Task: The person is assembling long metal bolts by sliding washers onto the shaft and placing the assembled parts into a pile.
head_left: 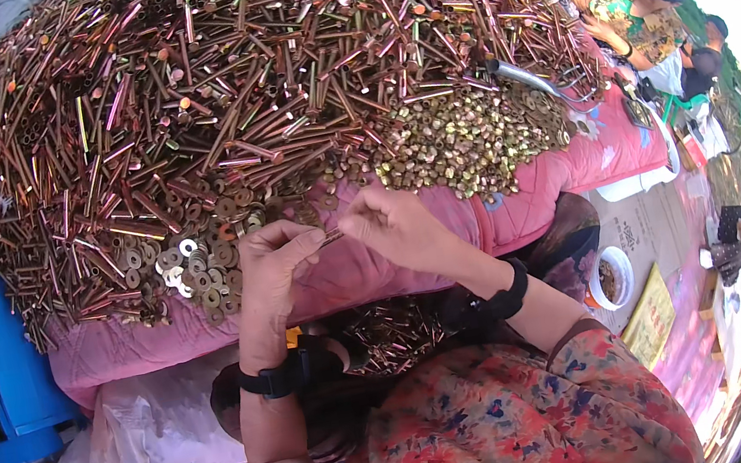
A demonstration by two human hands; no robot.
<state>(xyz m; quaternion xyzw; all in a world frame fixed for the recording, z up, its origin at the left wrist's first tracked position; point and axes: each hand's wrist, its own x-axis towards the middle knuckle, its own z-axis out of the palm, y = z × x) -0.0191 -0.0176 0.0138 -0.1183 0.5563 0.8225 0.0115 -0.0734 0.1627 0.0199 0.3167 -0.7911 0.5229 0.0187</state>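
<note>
My left hand [275,258] is closed, its thumb and fingertips pinching a thin metal bolt [332,237] above the front edge of the pink padded cover [375,260]. At the bolt's other end the fingers of my right hand [397,229] are pinched together; whether a smaller part sits between them is hidden. Just beyond my left hand lie loose flat washers [207,269]. Past my right hand is a heap of small yellowish nuts [452,136]. A large mound of coppery bolts and tubes [202,84] covers the surface behind both.
A curved metal tool with a dark handle [526,79] rests by the nuts. More metal pieces [396,334] lie below the cover's edge. Left are a blue plastic container [21,384] and clear sheeting [145,432]. A white bucket [618,277] stands right; other people sit farther off.
</note>
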